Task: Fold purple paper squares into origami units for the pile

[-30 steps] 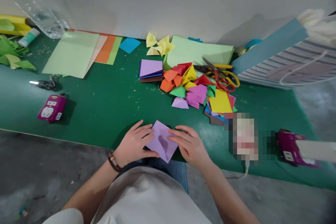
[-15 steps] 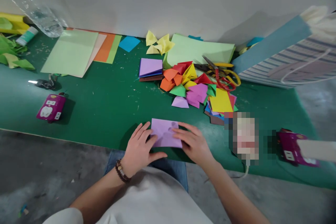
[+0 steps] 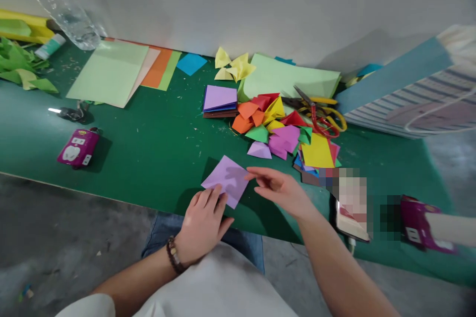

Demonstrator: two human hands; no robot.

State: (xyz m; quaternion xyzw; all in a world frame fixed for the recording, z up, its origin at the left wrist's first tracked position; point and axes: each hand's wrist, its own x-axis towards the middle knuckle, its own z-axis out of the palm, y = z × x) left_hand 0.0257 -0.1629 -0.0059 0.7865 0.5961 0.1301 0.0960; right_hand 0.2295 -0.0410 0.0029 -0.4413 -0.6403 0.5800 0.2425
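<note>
The person's left hand (image 3: 203,225) lies loose, its fingertips (image 3: 214,194) resting on the lower edge of a lilac paper square (image 3: 225,181), with a beaded bracelet (image 3: 173,255) at the wrist. The right hand (image 3: 280,190) is open, fingers extended, its index fingertip (image 3: 251,170) at about the square's right corner. Neither of the 2 hands is clenched or gripping.

The square lies tilted, corner forward, on the green mat of the table (image 3: 148,143). Right of it sits a pixelated object (image 3: 351,203), too blurred to name, then a purple power strip (image 3: 418,223). Well left of the square is a second purple power strip (image 3: 78,147).

Just beyond the square is a heap of folded paper pieces (image 3: 267,126), with a stack of paper squares (image 3: 219,101) to the heap's left. Farther beyond and to the right of the square lie red-and-yellow scissors (image 3: 320,116) and a striped paper bag (image 3: 405,94). Far beyond and left are pale green sheets (image 3: 107,74) and a plastic bottle (image 3: 67,10), below a white wall (image 3: 241,5).
</note>
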